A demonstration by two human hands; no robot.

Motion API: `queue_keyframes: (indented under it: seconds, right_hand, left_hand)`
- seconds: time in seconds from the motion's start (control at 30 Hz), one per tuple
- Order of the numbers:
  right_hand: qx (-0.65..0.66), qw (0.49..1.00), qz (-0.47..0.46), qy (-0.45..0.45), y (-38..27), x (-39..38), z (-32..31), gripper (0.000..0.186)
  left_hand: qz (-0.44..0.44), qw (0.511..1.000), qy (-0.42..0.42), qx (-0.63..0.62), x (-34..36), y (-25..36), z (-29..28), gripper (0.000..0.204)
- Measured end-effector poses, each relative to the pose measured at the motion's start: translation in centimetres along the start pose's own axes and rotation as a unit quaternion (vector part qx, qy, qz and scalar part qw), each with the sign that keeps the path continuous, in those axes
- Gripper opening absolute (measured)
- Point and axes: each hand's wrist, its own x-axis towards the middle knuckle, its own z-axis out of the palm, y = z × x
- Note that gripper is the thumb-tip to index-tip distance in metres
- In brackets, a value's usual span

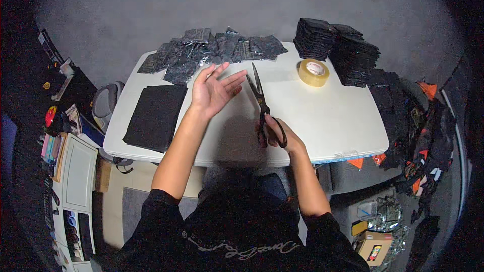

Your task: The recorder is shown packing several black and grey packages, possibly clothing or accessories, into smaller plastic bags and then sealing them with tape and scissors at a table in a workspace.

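Observation:
My right hand (277, 136) grips a pair of black-handled scissors (259, 91), their points angled up and away from me with the blades slightly apart. My left hand (212, 90) is held palm up with its fingers spread, just left of the blades and holding nothing. Beyond it lies a heap of dark items in clear plastic bags (196, 45) along the far edge of the white table (338, 121). A flat black cloth piece or stack (154, 116) rests on the left side. A roll of yellowish clear tape (307, 75) lies to the right.
Stacks of folded black cloth (353, 58) stand at the back right. Piled dark fabric with orange bits (418, 136) lies right of the table. A white cabinet (75, 171) and grey chair (108, 100) are at the left. A cardboard box (370, 247) sits low at the right.

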Motion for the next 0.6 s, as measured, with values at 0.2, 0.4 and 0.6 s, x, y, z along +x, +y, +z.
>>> queue_keyframes:
  seconds: [0.2,0.4,0.6]
  right_hand:
    - [-0.056,0.997,-0.053,0.018,0.5,0.8,0.4,0.057]
    - [-0.001,0.996,-0.088,0.008,1.8,1.6,0.3,0.057]
    - [-0.044,0.991,-0.124,0.035,2.4,1.9,0.3,0.05]
  left_hand:
    - [-0.011,1.0,-0.011,-0.006,0.1,0.1,-0.8,0.054]
    - [-0.017,1.0,-0.023,-0.013,0.2,0.1,-1.1,0.052]
    - [-0.021,0.999,-0.027,-0.01,0.4,0.0,-1.5,0.052]
